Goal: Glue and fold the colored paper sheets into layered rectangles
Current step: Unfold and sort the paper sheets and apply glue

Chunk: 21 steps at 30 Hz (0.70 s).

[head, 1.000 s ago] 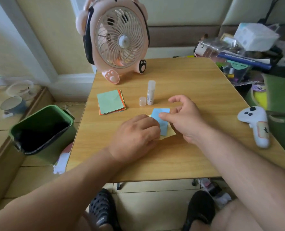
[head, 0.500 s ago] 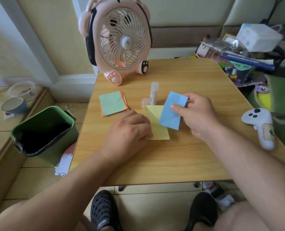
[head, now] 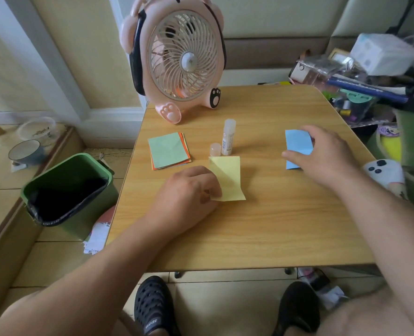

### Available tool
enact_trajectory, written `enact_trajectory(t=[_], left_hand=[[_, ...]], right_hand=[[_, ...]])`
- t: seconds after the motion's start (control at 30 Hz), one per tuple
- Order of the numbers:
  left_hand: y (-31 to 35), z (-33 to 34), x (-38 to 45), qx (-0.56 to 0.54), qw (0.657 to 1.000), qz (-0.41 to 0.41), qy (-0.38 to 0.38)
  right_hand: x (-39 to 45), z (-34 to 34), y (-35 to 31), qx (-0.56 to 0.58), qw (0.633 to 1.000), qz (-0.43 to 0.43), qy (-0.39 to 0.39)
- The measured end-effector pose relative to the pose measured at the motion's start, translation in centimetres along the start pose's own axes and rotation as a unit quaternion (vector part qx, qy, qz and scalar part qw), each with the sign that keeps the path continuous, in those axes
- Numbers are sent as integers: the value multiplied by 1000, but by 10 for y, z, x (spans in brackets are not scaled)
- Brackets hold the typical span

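A creased yellow paper [head: 227, 178] lies near the middle of the wooden table [head: 273, 219]. My left hand [head: 189, 190] holds its lower left corner with curled fingers. A folded blue paper [head: 296, 144] lies flat at the right. My right hand [head: 327, 156] rests over it with fingers spread and the thumb across its lower part. A stack of colored sheets [head: 168, 150] with a green one on top sits at the left. An uncapped glue stick [head: 228, 138] stands behind the yellow paper, and its cap [head: 215, 149] stands beside it.
A pink fan [head: 179, 57] stands at the table's back edge. A white controller [head: 385, 173] lies at the right edge, with a pile of clutter [head: 361, 76] beyond. A green bin [head: 67, 187] stands on the floor to the left.
My right hand lifted the blue paper off the yellow one, carried it to the right and set it on the table. My left hand stayed on the yellow paper.
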<state>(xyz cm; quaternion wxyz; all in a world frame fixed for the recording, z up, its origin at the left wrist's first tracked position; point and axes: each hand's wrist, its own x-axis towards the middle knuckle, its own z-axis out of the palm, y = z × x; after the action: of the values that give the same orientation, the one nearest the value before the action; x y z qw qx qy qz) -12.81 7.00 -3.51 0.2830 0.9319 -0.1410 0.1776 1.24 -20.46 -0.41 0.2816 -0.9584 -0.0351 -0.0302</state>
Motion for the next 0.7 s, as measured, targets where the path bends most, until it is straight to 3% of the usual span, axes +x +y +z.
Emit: enact_trajectory(t=[0.17, 0.33, 0.47, 0.6, 0.7], left_hand=[[3, -1, -3, 0, 999, -1, -43], [2, -4, -6, -6, 998, 2, -66], [0, -6, -7, -8, 995, 24, -98], [0, -10, -6, -24, 990, 12, -135], [-2, -8, -6, -24, 994, -15, -103]], right_hand=[[-3, 8, -24, -78, 992, -44, 85], [-3, 13, -39, -73, 978, -134, 141], [-13, 38, -57, 8, 976, -215, 27], [-22, 60, -70, -46, 966, -206, -148], [-24, 68, -74, -75, 960, -224, -152]])
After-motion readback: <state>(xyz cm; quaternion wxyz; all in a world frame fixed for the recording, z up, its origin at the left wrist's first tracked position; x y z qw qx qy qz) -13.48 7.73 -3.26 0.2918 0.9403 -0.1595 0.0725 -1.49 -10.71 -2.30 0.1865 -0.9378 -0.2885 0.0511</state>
